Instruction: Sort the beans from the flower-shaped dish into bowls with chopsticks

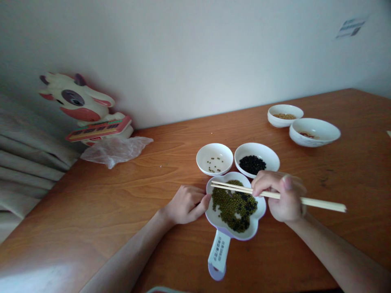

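Note:
My right hand (281,193) is closed round a pair of wooden chopsticks (324,204). Their tips lie over the upper left of a flower-shaped, lilac-rimmed dish (262,208) with a labelled handle. Green beans (227,205) fill much of that dish, with black beans mixed in on the right and bottom. At its left rim, my left hand (187,203) grips the edge, thumb on the rim and fingers curled. Just behind stand two white bowls: the left bowl (203,162) holds several scattered green beans, the right bowl (273,156) a heap of black beans (253,164).
Two more white bowls stand at the back right, a farther bowl (273,119) with yellowish grains and a nearer bowl (324,136) with a few reddish bits. A cow-shaped toy keyboard (100,128) leans at the back left behind a clear plastic bag (117,150). A wall borders the wooden table (100,203).

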Motion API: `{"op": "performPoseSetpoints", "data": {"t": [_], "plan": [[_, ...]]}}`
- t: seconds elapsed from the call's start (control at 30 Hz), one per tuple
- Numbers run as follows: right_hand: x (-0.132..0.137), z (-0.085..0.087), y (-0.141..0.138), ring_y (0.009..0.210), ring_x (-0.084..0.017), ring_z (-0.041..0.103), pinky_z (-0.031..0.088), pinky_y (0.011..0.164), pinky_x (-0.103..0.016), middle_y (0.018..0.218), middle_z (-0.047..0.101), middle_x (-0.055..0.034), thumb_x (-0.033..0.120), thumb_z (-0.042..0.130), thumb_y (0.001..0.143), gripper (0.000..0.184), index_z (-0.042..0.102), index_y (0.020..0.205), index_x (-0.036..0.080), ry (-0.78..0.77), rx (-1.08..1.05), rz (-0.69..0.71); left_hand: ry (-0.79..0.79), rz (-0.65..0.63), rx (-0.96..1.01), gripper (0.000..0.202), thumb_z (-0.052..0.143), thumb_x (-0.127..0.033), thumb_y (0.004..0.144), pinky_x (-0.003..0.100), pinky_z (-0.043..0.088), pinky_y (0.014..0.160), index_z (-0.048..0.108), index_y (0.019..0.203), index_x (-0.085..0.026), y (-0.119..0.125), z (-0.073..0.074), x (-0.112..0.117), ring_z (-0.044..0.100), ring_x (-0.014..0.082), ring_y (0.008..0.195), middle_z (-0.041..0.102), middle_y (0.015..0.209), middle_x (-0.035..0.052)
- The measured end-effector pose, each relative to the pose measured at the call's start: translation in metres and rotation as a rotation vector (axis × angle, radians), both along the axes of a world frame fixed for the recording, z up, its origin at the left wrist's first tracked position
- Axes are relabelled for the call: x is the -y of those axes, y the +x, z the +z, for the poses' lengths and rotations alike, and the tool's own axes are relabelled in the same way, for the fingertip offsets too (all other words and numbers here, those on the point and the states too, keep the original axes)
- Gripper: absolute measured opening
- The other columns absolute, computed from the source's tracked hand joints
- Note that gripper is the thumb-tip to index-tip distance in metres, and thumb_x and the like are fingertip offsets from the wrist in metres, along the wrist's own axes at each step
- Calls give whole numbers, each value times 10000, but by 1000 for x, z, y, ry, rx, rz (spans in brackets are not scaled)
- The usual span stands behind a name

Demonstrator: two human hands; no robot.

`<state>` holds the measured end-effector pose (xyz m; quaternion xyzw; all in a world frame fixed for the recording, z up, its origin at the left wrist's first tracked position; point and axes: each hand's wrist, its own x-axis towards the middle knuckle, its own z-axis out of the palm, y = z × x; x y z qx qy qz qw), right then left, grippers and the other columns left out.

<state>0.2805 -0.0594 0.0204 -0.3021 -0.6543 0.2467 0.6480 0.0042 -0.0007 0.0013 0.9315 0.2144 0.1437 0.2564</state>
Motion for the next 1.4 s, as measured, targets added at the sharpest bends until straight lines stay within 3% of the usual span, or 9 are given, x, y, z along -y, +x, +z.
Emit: {"op": "performPoseSetpoints", "data": {"t": [0.17, 0.3, 0.5, 0.7, 0.9, 1.07, 1.4], "plan": [[0, 14, 3, 562, -188, 627, 461, 558, -369, 582, 671, -53, 511, 343, 1059, 634, 776, 683, 241, 90, -121, -146, 3, 1, 6, 455, 311, -299, 1095, 270, 331, 595, 388, 664, -179, 0, 2, 1, 451, 110, 575, 512, 643, 13], [-1, 16, 3, 596, -218, 637, 471, 568, -388, 586, 672, -63, 579, 367, 1032, 630, 787, 687, 261, 78, -185, -241, 8, 6, 2, 454, 309, -298, 1095, 271, 334, 591, 396, 666, -179, 0, 2, 1, 459, 110, 574, 519, 645, 14], [-3, 14, 0, 613, -215, 632, 465, 541, -370, 612, 666, -61, 557, 393, 1027, 580, 788, 735, 250, 87, -214, -209, 29, 5, 3, 471, 297, -301, 1098, 273, 343, 591, 413, 658, -178, 0, 2, 1, 470, 112, 574, 532, 645, 21], [2, 19, 3, 612, -238, 612, 450, 560, -404, 617, 660, -85, 626, 373, 1011, 624, 774, 686, 275, -41, -147, -215, 34, 3, 1, 474, 303, -304, 1098, 272, 346, 582, 424, 658, -178, 1, 1, 1, 468, 111, 564, 529, 637, 19], [4, 18, 4, 534, -219, 580, 409, 554, -396, 548, 642, -65, 589, 329, 1039, 667, 755, 650, 253, -79, -90, -61, 7, -2, 9, 473, 305, -302, 1100, 279, 339, 594, 405, 655, -177, 0, 1, 0, 460, 111, 574, 523, 644, 18], [2, 16, 5, 513, -180, 557, 373, 513, -360, 538, 612, -46, 642, 268, 1037, 725, 702, 620, 237, -210, 13, 51, 8, -8, 10, 461, 313, -299, 1099, 280, 341, 608, 415, 667, -176, 0, -1, 0, 460, 112, 577, 521, 640, 15], [-5, 4, 19, 555, -170, 575, 417, 531, -342, 615, 618, -36, 704, 125, 1017, 787, 669, 689, 240, -358, 228, 201, 30, -8, 3, 490, 300, -301, 1102, 276, 345, 584, 440, 649, -174, 1, 4, 1, 474, 111, 569, 546, 645, 24]]}}
